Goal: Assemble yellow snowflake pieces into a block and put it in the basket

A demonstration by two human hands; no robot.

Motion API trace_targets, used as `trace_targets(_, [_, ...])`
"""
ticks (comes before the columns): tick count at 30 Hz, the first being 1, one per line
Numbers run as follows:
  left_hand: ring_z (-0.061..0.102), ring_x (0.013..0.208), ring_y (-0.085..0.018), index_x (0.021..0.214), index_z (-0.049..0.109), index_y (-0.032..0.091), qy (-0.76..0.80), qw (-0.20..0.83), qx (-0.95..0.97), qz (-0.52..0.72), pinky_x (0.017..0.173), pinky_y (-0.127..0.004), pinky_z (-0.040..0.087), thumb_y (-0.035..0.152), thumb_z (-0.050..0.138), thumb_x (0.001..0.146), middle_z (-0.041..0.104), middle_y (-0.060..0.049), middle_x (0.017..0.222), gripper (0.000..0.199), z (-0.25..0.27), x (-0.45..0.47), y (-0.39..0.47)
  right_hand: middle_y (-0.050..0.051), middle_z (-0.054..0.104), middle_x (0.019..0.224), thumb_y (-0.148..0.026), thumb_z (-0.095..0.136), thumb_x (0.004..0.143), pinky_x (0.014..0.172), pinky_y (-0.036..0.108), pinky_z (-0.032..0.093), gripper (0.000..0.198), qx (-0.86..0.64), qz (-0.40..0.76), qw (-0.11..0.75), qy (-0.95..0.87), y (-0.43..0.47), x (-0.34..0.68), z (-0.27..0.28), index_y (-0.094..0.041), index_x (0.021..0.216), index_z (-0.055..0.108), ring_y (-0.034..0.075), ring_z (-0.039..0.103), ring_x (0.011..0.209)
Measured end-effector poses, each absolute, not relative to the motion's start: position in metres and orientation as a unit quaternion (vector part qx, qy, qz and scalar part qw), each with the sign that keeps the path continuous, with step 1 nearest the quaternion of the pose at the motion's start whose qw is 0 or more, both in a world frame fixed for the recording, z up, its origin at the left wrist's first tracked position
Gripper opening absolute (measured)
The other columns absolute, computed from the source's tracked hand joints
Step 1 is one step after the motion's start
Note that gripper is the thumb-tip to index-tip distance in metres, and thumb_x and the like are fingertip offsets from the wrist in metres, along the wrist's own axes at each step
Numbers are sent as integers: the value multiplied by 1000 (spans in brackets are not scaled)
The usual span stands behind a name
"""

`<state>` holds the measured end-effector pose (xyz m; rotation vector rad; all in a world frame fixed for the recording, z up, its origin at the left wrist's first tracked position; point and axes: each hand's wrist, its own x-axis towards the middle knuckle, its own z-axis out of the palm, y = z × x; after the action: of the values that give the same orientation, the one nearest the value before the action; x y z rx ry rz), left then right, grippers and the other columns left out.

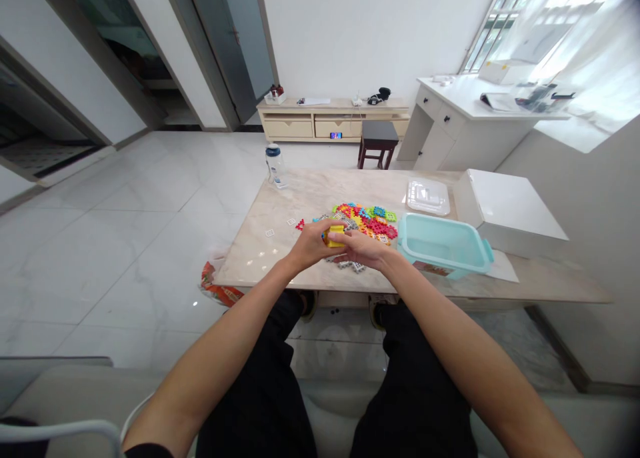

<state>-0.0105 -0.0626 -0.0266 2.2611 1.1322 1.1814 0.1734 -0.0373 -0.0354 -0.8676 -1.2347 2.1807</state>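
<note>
Both my hands meet over the table and hold a small yellow building-block piece (335,235) between them. My left hand (311,243) wraps round its left side, fingers curled over the top. My right hand (361,246) grips its right side, with the thumb laid across the front. A bit of blue shows at the piece's left edge; the fingers hide much of the rest. Just beyond lies a heap of flat interlocking plastic pieces (375,225) in red, yellow, green, blue and grey. Grey pieces (352,266) also lie under my right hand.
A light-blue plastic bin (445,226) stands right of the heap, with a clear lid (428,197) behind it and a white box (515,208) further right. A water bottle (275,167) stands at the table's far left corner. White square pieces (270,233) lie left on the tabletop (250,261).
</note>
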Motion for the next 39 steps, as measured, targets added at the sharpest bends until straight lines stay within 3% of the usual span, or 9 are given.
trace_targets(5, [79,109,-25,121,77,22,400,181,797,414,100,-34,61,30,91,81,83,-7,119,43,-29,-9,-60,4,73,89,-63,94,71,73,29,56,53,-308,796,282,-438,-34,172,-43,-20,93,73,15,63,77])
trace_targets(16, [79,109,-27,121,77,21,399,176,798,416,98,-37,62,33,93,79,82,-9,120,47,-33,-14,-60,1,70,85,-61,99,64,74,31,56,58,-330,800,253,-433,-34,170,-44,-21,94,71,15,64,76])
trace_targets(22, [79,112,-27,122,77,22,403,171,797,415,102,-37,61,34,93,80,82,-8,121,47,-32,-15,-60,1,72,90,-62,98,66,79,33,55,57,-334,809,237,-423,-33,169,-45,-21,95,71,16,64,81])
trace_targets(39, [80,111,-25,124,76,23,392,175,805,409,102,-37,62,37,90,84,82,-8,125,45,-29,-14,-62,1,67,84,-64,94,70,70,28,48,53,-326,771,260,-481,-34,170,-47,-20,87,70,14,58,75])
